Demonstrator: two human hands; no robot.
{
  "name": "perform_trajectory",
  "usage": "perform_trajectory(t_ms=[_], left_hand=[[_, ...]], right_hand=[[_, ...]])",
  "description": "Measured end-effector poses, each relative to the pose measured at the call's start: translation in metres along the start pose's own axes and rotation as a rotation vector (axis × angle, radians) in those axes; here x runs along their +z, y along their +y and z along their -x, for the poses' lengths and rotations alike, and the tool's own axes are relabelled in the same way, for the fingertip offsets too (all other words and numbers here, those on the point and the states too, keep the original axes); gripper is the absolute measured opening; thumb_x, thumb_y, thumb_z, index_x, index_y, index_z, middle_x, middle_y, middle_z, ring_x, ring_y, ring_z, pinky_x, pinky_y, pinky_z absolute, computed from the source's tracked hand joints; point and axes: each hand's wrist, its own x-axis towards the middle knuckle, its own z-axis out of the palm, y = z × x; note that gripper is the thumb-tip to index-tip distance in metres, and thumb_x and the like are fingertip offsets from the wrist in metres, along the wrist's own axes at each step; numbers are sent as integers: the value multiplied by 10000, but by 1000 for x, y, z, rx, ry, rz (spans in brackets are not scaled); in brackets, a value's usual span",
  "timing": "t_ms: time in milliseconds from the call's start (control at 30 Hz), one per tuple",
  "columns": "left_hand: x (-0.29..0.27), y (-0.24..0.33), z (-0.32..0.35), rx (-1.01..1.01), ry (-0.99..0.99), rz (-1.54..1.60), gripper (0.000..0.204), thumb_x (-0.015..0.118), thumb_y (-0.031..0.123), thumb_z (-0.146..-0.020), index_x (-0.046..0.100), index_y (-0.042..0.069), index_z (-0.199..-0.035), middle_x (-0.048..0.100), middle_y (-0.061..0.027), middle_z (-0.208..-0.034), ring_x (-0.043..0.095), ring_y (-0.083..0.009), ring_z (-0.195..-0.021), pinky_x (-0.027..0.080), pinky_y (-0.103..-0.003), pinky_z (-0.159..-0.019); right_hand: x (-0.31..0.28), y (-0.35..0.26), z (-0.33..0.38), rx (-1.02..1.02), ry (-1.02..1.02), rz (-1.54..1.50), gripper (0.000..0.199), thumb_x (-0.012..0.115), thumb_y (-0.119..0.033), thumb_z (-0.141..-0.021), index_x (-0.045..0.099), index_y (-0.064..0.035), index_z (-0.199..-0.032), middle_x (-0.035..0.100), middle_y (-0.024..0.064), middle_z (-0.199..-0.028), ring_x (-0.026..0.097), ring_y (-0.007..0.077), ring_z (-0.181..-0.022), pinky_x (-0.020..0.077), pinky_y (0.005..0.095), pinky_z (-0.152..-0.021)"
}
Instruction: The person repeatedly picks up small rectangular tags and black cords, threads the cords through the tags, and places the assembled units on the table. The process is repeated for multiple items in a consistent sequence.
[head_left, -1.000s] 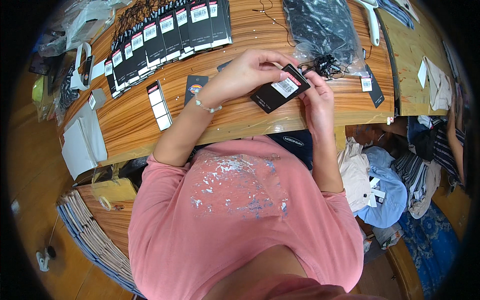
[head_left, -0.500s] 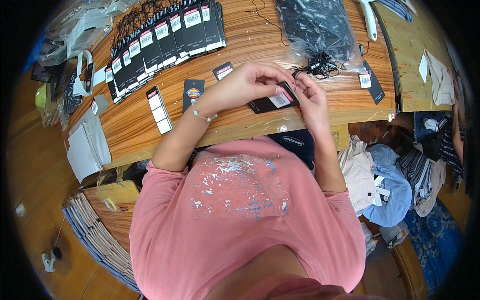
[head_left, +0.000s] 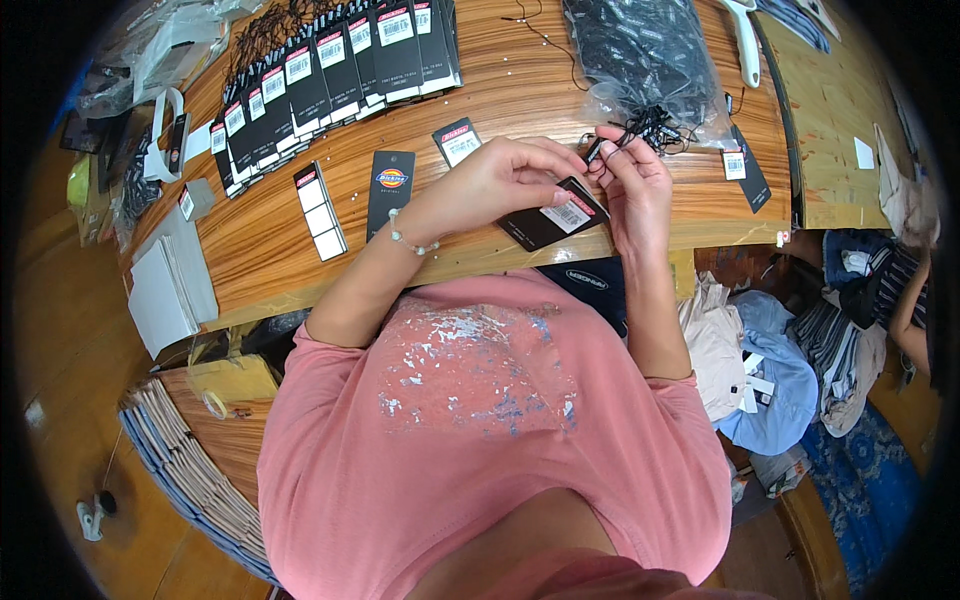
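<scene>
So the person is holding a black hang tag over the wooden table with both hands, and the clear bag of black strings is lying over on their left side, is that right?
Not quite. The head view shows the clear bag of black strings on the person's right side, beyond the right hand, not the left. The rest holds: the left hand and right hand hold the black hang tag over the wooden table.

A long wooden counter (head_left: 300, 250) with streaked orange-brown grain is running across the upper half, its front edge bowing under the lens. A second, paler plywood table (head_left: 830, 110) is butting against its right end. Warm brown floor (head_left: 60, 340) is showing at the left — evenly lit. Clothes (head_left: 770, 370) are lying heaped on a blue patterned rug (head_left: 860, 480) at lower right.
</scene>
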Motion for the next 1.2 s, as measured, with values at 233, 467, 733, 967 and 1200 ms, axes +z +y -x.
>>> perform_trajectory(t_ms=[233,467,733,967,1200], left_hand=[[-2,-10,-3,-33,90,143,215,591,36,-795,583,-63,-986,575,-66,-995,562,-116,-907,450,-226,-798],[-9,9,7,-166,153,171,244,591,33,-793,583,-46,-1023,609,-80,-992,571,-108,-895,453,-222,-795],[-13,20,26,-94,236,192,249,589,0,-778,586,-48,-1023,590,-113,-1066,564,-153,-969,455,-243,-841],[-7,20,26,-51,213,98,263,585,-3,-783,588,-36,-1043,596,-111,-1057,574,-134,-934,454,-234,-826],[-1,20,27,-65,259,84,253,571,-1,-788,589,-43,-1037,602,-109,-1038,565,-136,-945,440,-242,-850]], right_hand=[[-4,1,1,1,-35,13,173,546,10,-807,569,42,-976,604,62,-784,527,76,-652,425,185,-610],[-13,-12,-6,-87,-8,332,154,571,-102,-821,605,25,-903,619,66,-792,512,72,-618,410,194,-582],[5,-46,9,-361,61,1071,238,602,-186,-818,609,40,-746,580,43,-638,491,77,-581,391,229,-529],[21,-17,10,200,-282,231,207,543,-184,-855,606,2,-920,589,20,-751,504,81,-660,408,201,-611],[18,-3,4,254,-246,-347,156,508,-139,-862,557,-13,-938,578,77,-887,541,132,-776,448,268,-686]])
